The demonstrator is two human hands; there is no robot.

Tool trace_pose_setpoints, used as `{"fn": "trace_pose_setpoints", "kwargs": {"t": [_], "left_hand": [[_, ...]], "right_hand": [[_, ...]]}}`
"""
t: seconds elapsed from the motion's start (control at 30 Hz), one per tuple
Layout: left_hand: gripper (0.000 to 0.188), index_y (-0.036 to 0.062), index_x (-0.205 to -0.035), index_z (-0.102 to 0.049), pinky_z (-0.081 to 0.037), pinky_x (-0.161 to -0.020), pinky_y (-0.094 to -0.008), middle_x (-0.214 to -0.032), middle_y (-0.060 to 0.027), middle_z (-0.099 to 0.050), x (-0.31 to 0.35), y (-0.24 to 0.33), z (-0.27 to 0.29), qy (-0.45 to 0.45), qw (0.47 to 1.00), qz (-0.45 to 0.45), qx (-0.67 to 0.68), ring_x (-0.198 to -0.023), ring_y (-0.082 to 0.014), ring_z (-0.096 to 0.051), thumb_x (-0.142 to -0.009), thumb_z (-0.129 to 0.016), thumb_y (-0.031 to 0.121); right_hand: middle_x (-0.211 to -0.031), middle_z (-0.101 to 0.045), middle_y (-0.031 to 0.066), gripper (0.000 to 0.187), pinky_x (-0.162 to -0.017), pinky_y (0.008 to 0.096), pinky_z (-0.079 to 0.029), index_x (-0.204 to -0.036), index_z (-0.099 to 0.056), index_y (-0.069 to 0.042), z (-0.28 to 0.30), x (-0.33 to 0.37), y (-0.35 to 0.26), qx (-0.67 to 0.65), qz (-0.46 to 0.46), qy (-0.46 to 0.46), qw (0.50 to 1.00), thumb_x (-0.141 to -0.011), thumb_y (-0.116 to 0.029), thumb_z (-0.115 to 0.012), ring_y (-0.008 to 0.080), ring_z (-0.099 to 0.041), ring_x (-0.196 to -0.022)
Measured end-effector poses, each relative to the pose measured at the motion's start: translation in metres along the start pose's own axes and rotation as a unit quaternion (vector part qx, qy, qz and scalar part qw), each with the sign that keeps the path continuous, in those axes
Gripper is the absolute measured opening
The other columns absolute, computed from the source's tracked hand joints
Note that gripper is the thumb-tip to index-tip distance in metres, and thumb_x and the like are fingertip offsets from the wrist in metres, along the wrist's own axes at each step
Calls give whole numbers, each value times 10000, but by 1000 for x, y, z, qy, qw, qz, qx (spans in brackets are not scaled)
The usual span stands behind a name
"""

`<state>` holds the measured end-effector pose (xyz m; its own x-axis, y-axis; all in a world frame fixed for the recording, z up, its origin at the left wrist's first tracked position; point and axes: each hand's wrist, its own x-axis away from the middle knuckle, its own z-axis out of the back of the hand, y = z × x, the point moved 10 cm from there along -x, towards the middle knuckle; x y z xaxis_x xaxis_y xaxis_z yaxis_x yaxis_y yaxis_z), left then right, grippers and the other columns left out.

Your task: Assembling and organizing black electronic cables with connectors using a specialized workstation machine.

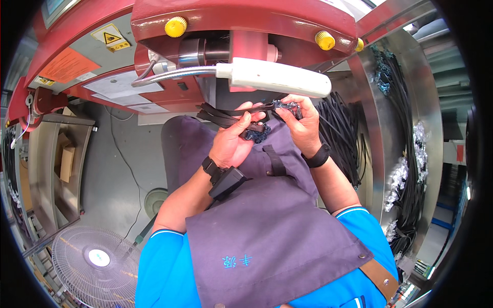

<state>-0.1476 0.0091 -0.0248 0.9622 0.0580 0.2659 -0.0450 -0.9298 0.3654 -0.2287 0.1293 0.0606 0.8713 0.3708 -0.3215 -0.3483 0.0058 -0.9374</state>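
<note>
Both hands are in front of my apron, under the lamp. My left hand [232, 142] is palm up, its thumb and fingers closed on flat black strips [214, 117] whose loose ends stick out to the left. A dark blue, crinkled clump [258, 134] hangs at the strips' other end, beside the left fingertips. My right hand [304, 126] pinches a second dark, shiny clump [287, 106] at the end of another black strip, which runs across to the left hand. What the strips are exactly is too small to tell.
Just above the hands is a white lamp [280, 77] on a flexible metal neck, fixed to a red machine [303, 18] with yellow knobs. Right of me, many long black strips [341, 136] lie bunched by a metal trough [434, 102]. A fan [77, 272] stands lower left.
</note>
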Motion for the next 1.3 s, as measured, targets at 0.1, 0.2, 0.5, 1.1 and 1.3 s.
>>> {"fn": "trace_pose_setpoints", "kwargs": {"t": [0.1,0.2,0.5,1.1,1.3], "left_hand": [[312,90,-1239,-503,-458,-899,-378,-1261,-115,-543,1,2,-8,-38,999,-15,-10,-1070,-212,-578,-932,-543,124],[305,84,-1231,-511,-457,-902,-382,-1240,-117,-556,3,2,-11,-37,999,-24,-21,-1060,-215,-584,-930,-546,124],[241,61,-1162,-573,-463,-827,-311,-994,-68,-638,4,-21,-4,22,999,35,7,-910,-156,-597,-923,-553,88],[392,-19,-1106,-564,-447,-916,-360,-1052,-167,-637,-1,-14,19,70,994,81,19,-983,-274,-589,-976,-457,335],[442,-13,-1187,-504,-417,-960,-375,-1141,-160,-597,-2,-4,14,84,996,25,19,-1084,-248,-547,-985,-419,372]], "right_hand": [[-791,-555,-19,235,-493,180,-366,-985,-548,-66,-2,8,20,-129,-122,3,984,-808,2,-685,31,-473,-599],[-783,-536,-13,244,-420,181,-284,-985,-535,-64,-9,11,26,-276,-182,35,943,-806,6,-685,21,-422,-552],[-749,-529,-19,140,-409,180,-278,-854,-558,-67,-28,11,33,-326,-230,60,915,-818,-38,-690,26,-429,-539],[-683,-554,-2,94,-511,191,-368,-969,-617,-33,30,-7,20,19,-184,-14,983,-889,-68,-584,47,-486,-563],[-1086,-560,141,312,-883,385,-456,-1098,-576,-28,-60,29,1,210,16,-253,944,-810,-110,-665,328,-556,-1018]]}}
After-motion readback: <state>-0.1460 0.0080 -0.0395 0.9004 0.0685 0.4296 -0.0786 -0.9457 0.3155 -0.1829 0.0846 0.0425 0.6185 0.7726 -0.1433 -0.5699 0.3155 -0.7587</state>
